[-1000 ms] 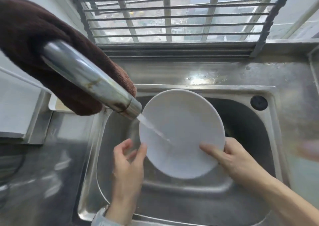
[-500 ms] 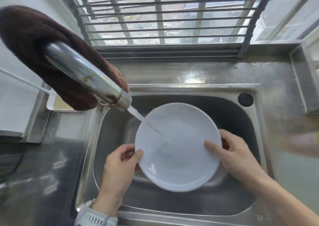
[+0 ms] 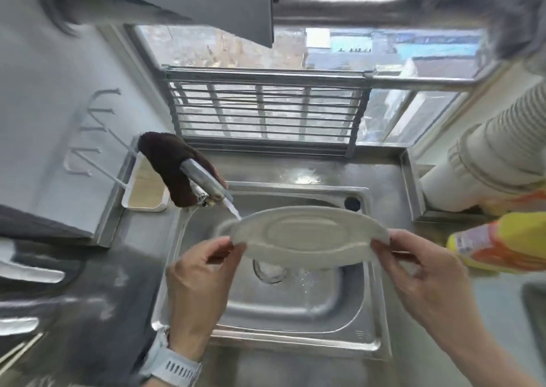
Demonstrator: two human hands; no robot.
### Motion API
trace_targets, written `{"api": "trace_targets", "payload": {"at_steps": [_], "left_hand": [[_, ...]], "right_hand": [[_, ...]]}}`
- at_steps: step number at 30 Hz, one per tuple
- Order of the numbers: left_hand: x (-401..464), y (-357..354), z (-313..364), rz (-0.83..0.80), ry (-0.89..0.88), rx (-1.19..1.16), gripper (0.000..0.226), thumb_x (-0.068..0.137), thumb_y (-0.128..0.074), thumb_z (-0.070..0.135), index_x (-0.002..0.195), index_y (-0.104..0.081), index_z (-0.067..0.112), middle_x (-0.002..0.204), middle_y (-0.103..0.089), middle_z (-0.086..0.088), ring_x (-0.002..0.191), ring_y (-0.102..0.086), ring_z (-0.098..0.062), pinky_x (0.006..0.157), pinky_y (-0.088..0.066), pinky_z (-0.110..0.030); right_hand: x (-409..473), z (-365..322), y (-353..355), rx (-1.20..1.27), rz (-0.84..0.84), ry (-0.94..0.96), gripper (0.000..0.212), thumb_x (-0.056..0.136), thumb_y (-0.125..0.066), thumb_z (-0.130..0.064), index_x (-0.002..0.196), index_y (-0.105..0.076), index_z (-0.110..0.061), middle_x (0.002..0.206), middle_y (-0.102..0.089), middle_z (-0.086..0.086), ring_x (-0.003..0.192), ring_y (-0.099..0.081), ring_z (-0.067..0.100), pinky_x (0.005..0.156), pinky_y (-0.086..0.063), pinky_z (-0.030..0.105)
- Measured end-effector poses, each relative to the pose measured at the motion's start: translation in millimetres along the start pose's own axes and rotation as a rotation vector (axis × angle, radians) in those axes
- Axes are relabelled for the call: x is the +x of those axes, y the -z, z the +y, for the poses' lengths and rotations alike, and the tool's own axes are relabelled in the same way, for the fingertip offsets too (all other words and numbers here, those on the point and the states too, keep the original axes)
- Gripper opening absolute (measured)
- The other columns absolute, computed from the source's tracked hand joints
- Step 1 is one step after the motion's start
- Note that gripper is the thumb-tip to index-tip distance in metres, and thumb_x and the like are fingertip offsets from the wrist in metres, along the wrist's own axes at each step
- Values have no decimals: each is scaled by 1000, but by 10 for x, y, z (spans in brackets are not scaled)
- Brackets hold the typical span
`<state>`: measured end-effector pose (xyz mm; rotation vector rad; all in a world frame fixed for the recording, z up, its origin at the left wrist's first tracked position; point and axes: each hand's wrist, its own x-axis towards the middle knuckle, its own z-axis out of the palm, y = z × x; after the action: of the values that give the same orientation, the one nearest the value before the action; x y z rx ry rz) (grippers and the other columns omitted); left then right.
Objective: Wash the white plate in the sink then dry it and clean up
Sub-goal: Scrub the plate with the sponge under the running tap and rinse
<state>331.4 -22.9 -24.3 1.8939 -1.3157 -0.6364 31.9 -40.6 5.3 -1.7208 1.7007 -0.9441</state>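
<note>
Two hands are gripping the white plate [image 3: 307, 236] over the sink [image 3: 366, 304]: left hand [image 3: 204, 280] pinching at nine o'clock, right hand [image 3: 419, 271] at three; faucet [image 3: 204, 179] water is striking its upturned underside.

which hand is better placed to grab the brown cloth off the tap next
Left, probably. The brown cloth hangs over the tap at the sink's far-left corner, on the left hand's side. The right hand would have to cross over the white plate, which both hands hold.
</note>
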Motion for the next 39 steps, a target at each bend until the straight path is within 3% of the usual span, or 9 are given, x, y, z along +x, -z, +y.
{"api": "trace_targets", "payload": {"at_steps": [3,6,10,15,21,24,28,32,39], "left_hand": [[-22,-4,-101,-47,-10,36,24,84,-81,52,89,-85,29,78,-80,19,72,-74,1,69,-62,-31],[-101,-50,-286,-86,23,56,44,78,-70,64,90,-86,25,77,-81,13,71,-77,-8,68,-63,-39],[-211,180,-219,-10,-33,51,16,84,-84,39,94,-86,27,83,-80,17,75,-73,1,67,-54,-16],[-219,71,-316,-112,8,121,36,80,-78,57,92,-87,25,79,-82,9,74,-78,-12,66,-60,-35],[-191,209,-264,5,-121,100,14,83,-87,21,97,-86,24,86,-82,9,73,-75,-6,68,-58,-28],[-230,86,-330,-114,-55,206,12,82,-88,31,92,-87,26,73,-81,6,64,-72,-13,60,-59,-37],[-220,133,-353,-39,-74,122,14,84,-86,34,97,-87,28,73,-79,6,66,-72,-13,59,-56,-34],[-229,141,-413,-148,-93,196,42,80,-66,67,92,-86,31,67,-77,5,64,-72,-20,57,-55,-34],[-123,116,-411,-172,-174,284,50,82,-55,71,95,-86,34,67,-73,5,64,-67,-18,56,-54,-34]], "right_hand": [[-65,206,-171,-45,-57,-7,11,90,-73,-23,97,-79,-29,80,-75,-19,70,-67,-6,66,-53,19],[-121,416,-347,-132,-138,-8,25,94,-60,-48,94,-77,-30,65,-68,-9,51,-57,8,54,-50,29],[-184,181,-154,-83,-48,95,16,87,-76,-23,102,-80,-28,84,-78,-16,66,-70,1,62,-54,25],[-245,320,-373,-77,-138,-31,22,86,-62,-37,96,-81,-30,81,-78,-5,65,-72,9,62,-53,29],[-314,281,-249,-30,17,61,21,84,-75,-13,103,-80,-21,97,-76,-19,82,-71,-7,69,-53,13],[-356,445,-407,-52,-95,-73,22,84,-78,-11,98,-81,-28,87,-78,-15,72,-73,1,63,-53,19],[-371,427,-370,-9,1,-14,20,83,-77,-10,100,-81,-20,90,-78,-14,75,-69,-11,64,-47,5],[-402,421,-445,-48,-105,-73,22,85,-64,-37,96,-81,-28,87,-78,-9,72,-72,-1,64,-52,15],[-415,457,-398,7,-20,-145,19,83,-78,-13,94,-82,-28,84,-78,-15,72,-70,-7,66,-57,26]]}}
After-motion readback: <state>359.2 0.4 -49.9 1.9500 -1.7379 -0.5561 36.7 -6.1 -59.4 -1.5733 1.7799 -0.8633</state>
